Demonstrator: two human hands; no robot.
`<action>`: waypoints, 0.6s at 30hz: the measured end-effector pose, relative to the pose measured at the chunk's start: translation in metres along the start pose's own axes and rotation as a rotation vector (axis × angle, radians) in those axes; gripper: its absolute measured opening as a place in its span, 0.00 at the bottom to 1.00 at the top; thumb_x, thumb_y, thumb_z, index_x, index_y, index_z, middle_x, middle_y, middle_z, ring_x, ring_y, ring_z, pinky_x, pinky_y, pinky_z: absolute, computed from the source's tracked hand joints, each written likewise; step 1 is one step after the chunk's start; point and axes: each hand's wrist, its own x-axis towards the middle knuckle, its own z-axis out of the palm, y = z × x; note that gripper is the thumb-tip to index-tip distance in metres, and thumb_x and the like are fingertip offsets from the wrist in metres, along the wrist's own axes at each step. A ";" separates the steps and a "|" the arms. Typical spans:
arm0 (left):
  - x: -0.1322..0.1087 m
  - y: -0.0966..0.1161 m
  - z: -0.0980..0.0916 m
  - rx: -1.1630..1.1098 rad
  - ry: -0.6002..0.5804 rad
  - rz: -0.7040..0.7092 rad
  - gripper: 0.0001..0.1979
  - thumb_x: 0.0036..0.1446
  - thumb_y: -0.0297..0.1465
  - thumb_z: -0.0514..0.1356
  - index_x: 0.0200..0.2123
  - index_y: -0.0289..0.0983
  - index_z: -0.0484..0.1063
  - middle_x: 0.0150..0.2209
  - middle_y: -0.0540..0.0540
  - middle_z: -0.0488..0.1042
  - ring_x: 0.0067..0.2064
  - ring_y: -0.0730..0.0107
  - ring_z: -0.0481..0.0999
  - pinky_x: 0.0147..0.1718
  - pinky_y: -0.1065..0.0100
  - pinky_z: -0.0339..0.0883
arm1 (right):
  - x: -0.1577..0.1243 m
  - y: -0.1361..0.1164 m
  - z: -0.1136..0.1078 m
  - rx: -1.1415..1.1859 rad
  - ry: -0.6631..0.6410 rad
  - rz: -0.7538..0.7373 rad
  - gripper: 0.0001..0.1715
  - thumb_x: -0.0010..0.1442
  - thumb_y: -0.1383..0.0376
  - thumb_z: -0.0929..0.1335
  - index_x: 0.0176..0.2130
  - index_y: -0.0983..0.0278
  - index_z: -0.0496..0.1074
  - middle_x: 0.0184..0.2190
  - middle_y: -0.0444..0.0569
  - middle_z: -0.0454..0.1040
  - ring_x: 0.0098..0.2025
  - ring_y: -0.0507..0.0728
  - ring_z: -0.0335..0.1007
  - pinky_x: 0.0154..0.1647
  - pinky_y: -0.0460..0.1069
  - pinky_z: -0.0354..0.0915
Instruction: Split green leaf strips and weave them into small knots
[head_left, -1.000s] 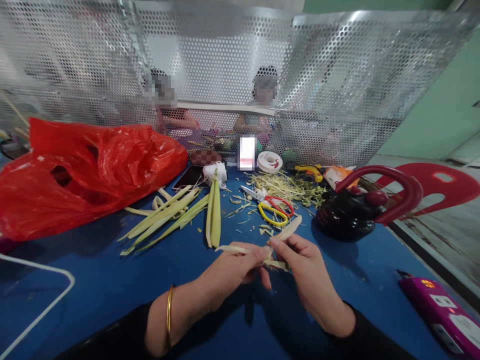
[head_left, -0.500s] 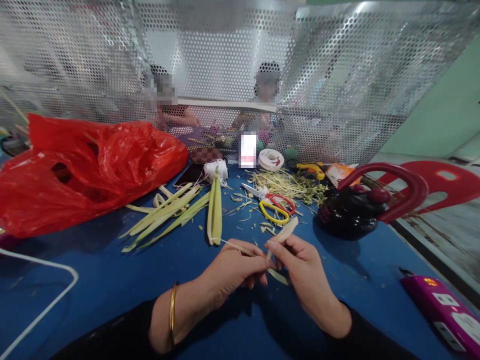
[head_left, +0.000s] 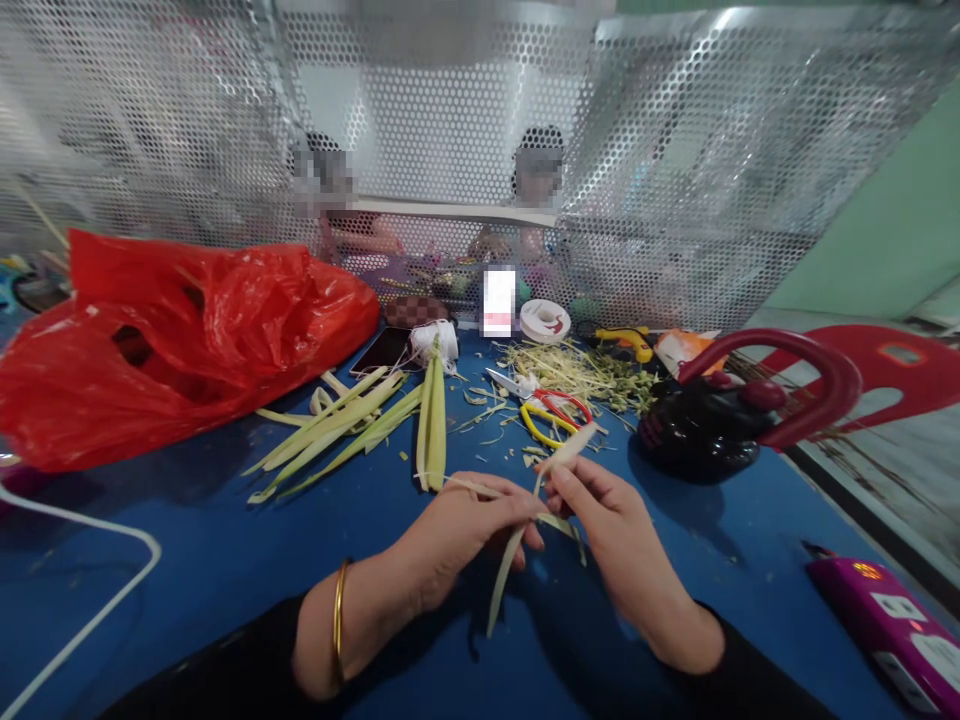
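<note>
My left hand (head_left: pixel 457 535) and my right hand (head_left: pixel 611 530) meet over the blue table (head_left: pixel 225 560), both pinched on pale leaf strips (head_left: pixel 517 545). One strip hangs down between the hands, another sticks up past my right fingers. A gold bangle (head_left: pixel 339 625) sits on my left wrist. Beyond the hands lies a fan of yellow-green leaf strips (head_left: pixel 360 425) and red and yellow scissors (head_left: pixel 551 415).
A red plastic bag (head_left: pixel 172 340) fills the left side. A black pot with a dark red handle (head_left: pixel 720 420) stands at right, a purple power strip (head_left: pixel 892 635) at the near right. Tape roll (head_left: pixel 545 320), phone (head_left: pixel 382 352), leaf trimmings (head_left: pixel 577 370), a perforated metal screen (head_left: pixel 675 170) with two people behind.
A long strip has come loose and now hangs down between my hands. The hands have shifted slightly; the upper strip tip has tilted further to the right.
</note>
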 end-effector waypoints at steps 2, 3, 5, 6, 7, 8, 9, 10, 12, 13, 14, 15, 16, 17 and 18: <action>0.001 0.002 -0.003 -0.077 0.006 0.020 0.17 0.50 0.42 0.63 0.31 0.33 0.77 0.24 0.46 0.75 0.23 0.75 0.70 0.27 0.71 0.66 | 0.001 -0.003 -0.001 -0.014 -0.076 -0.011 0.21 0.57 0.48 0.67 0.33 0.64 0.74 0.25 0.45 0.72 0.28 0.54 0.67 0.31 0.47 0.64; 0.001 0.002 -0.004 -0.109 0.010 0.028 0.18 0.52 0.43 0.62 0.31 0.32 0.77 0.24 0.46 0.75 0.23 0.74 0.71 0.27 0.71 0.66 | 0.001 -0.004 -0.002 -0.038 -0.111 -0.028 0.21 0.58 0.49 0.66 0.32 0.64 0.73 0.25 0.45 0.72 0.28 0.54 0.67 0.31 0.48 0.65; 0.002 0.003 -0.005 -0.131 0.024 0.043 0.19 0.52 0.44 0.61 0.30 0.32 0.77 0.25 0.45 0.75 0.23 0.74 0.71 0.27 0.71 0.66 | 0.000 -0.004 -0.002 -0.119 -0.156 -0.074 0.19 0.59 0.51 0.66 0.31 0.64 0.72 0.25 0.45 0.72 0.27 0.54 0.67 0.30 0.48 0.64; 0.002 0.004 -0.005 -0.122 0.038 0.048 0.18 0.51 0.44 0.63 0.29 0.32 0.76 0.25 0.46 0.75 0.23 0.74 0.71 0.27 0.71 0.66 | -0.001 -0.003 -0.002 -0.169 -0.159 -0.104 0.17 0.59 0.53 0.66 0.30 0.63 0.72 0.24 0.44 0.71 0.26 0.54 0.66 0.29 0.47 0.63; 0.002 0.004 -0.005 -0.107 0.056 0.052 0.17 0.49 0.43 0.65 0.29 0.32 0.76 0.24 0.46 0.75 0.23 0.75 0.71 0.27 0.72 0.66 | -0.002 -0.001 -0.002 -0.222 -0.149 -0.132 0.15 0.59 0.54 0.66 0.30 0.63 0.72 0.23 0.44 0.70 0.25 0.53 0.65 0.28 0.47 0.62; 0.001 0.004 -0.004 -0.090 0.080 0.055 0.16 0.47 0.41 0.67 0.28 0.32 0.75 0.24 0.47 0.75 0.23 0.75 0.70 0.27 0.72 0.66 | -0.003 0.000 -0.003 -0.274 -0.133 -0.153 0.14 0.59 0.56 0.66 0.29 0.63 0.71 0.22 0.42 0.69 0.24 0.52 0.63 0.27 0.46 0.61; 0.001 0.004 -0.003 -0.072 0.108 0.055 0.15 0.45 0.39 0.68 0.28 0.33 0.74 0.23 0.48 0.74 0.22 0.76 0.70 0.26 0.73 0.65 | -0.004 0.001 -0.003 -0.320 -0.119 -0.171 0.14 0.59 0.57 0.66 0.28 0.63 0.71 0.20 0.42 0.68 0.24 0.52 0.62 0.26 0.46 0.59; 0.001 0.004 -0.002 -0.054 0.134 0.054 0.14 0.45 0.38 0.68 0.27 0.33 0.73 0.23 0.48 0.74 0.22 0.76 0.70 0.25 0.74 0.64 | -0.004 0.002 -0.003 -0.354 -0.108 -0.188 0.14 0.60 0.57 0.66 0.27 0.63 0.70 0.20 0.41 0.66 0.23 0.52 0.61 0.25 0.46 0.58; 0.001 0.004 0.000 -0.031 0.177 0.053 0.11 0.46 0.36 0.67 0.27 0.33 0.73 0.22 0.49 0.74 0.21 0.77 0.70 0.24 0.74 0.64 | -0.005 0.003 -0.004 -0.391 -0.096 -0.214 0.14 0.60 0.59 0.65 0.26 0.63 0.69 0.19 0.40 0.64 0.22 0.51 0.58 0.24 0.46 0.56; 0.001 0.005 0.001 -0.020 0.186 0.055 0.11 0.47 0.35 0.67 0.26 0.33 0.73 0.22 0.49 0.74 0.21 0.77 0.70 0.24 0.74 0.64 | -0.005 0.003 -0.005 -0.399 -0.091 -0.228 0.14 0.60 0.59 0.65 0.25 0.62 0.68 0.18 0.40 0.63 0.22 0.51 0.58 0.24 0.46 0.56; 0.001 0.005 0.001 -0.012 0.187 0.062 0.10 0.48 0.35 0.66 0.26 0.33 0.73 0.22 0.49 0.74 0.21 0.77 0.70 0.25 0.74 0.64 | -0.005 0.002 -0.005 -0.403 -0.084 -0.239 0.14 0.60 0.60 0.65 0.25 0.62 0.68 0.18 0.40 0.63 0.22 0.51 0.57 0.24 0.46 0.55; 0.001 0.006 0.000 -0.006 0.184 0.071 0.10 0.48 0.35 0.66 0.26 0.33 0.73 0.22 0.48 0.74 0.21 0.77 0.70 0.25 0.74 0.65 | -0.004 0.002 -0.006 -0.405 -0.078 -0.246 0.14 0.61 0.60 0.65 0.25 0.62 0.68 0.18 0.40 0.62 0.22 0.51 0.57 0.23 0.46 0.55; 0.001 0.007 0.000 0.001 0.181 0.079 0.09 0.48 0.34 0.66 0.26 0.33 0.74 0.22 0.48 0.74 0.21 0.77 0.70 0.25 0.74 0.65 | -0.004 0.001 -0.007 -0.404 -0.078 -0.245 0.14 0.61 0.60 0.65 0.25 0.62 0.68 0.18 0.40 0.62 0.22 0.51 0.57 0.23 0.46 0.55; 0.001 0.007 -0.001 0.013 0.175 0.087 0.09 0.49 0.34 0.65 0.26 0.33 0.74 0.22 0.48 0.74 0.21 0.77 0.70 0.26 0.74 0.65 | -0.003 0.000 -0.008 -0.399 -0.085 -0.236 0.14 0.61 0.60 0.64 0.25 0.62 0.67 0.18 0.40 0.62 0.22 0.51 0.57 0.23 0.46 0.55; 0.001 0.007 -0.002 0.025 0.166 0.095 0.09 0.49 0.34 0.65 0.26 0.33 0.74 0.22 0.48 0.74 0.22 0.77 0.70 0.26 0.74 0.65 | -0.002 0.000 -0.008 -0.391 -0.095 -0.223 0.15 0.61 0.59 0.64 0.25 0.62 0.67 0.18 0.40 0.62 0.22 0.51 0.57 0.24 0.46 0.56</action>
